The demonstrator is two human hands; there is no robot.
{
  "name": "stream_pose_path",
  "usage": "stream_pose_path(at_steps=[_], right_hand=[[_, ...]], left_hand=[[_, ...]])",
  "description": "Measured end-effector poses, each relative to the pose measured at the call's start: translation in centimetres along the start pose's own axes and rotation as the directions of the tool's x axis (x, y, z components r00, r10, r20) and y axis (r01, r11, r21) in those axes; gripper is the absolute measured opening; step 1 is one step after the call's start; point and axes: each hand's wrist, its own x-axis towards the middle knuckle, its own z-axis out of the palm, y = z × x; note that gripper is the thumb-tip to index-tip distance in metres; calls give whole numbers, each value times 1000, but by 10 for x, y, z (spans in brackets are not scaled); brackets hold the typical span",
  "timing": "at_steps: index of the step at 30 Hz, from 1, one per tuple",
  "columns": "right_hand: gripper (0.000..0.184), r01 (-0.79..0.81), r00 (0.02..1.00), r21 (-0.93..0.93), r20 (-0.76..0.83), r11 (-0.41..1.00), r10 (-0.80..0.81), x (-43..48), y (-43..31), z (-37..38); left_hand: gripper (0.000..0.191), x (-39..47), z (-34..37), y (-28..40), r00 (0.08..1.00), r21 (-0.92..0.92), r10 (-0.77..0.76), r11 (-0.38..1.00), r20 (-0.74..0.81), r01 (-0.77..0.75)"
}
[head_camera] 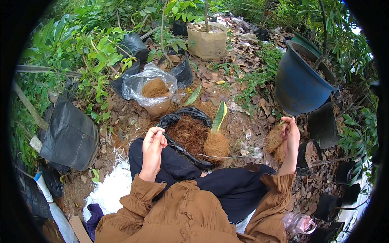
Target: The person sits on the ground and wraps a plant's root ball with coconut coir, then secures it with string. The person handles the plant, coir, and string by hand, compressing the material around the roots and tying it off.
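My left hand (154, 148) is raised over my left thigh, thumb and fingers drawn together; nothing clear shows between them. At the right, my right hand (290, 136) pinches a yellow-green leaf piece (282, 122) beside coir-wrapped balls (274, 139). Between my hands, a black plastic bag (185, 111) with its rim rolled down holds dark brown coir fibre (189, 132). Against its right side stands a lighter coir ball (216, 147) with an upright, yellow-edged snake plant leaf (219, 117). A pale string (235, 157) runs across the front of that ball toward the right.
Behind the black bag stands a clear plastic bag (130, 88) of light coir fibre (155, 88). Another snake plant leaf (193, 95) lies nearby. A large blue pot (301, 82), a beige grow bag (207, 42) and a black grow bag (71, 136) surround me. A pink bottle (296, 223) lies at lower right.
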Motion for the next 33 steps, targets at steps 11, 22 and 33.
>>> stream_pose_path(at_steps=[11, 22, 33], right_hand=[[34, 309, 937, -365, -42, 878, -347, 28, -3, -42], [64, 245, 956, -583, 280, 774, -91, -59, 23, 83], [14, 311, 928, -712, 84, 630, -364, -54, 2, 50]], left_hand=[[14, -14, 17, -29, 956, 285, -269, 932, 120, 226], [53, -9, 139, -60, 779, 400, -113, 897, 617, -187], [20, 38, 121, -21, 757, 390, -25, 868, 653, -308]])
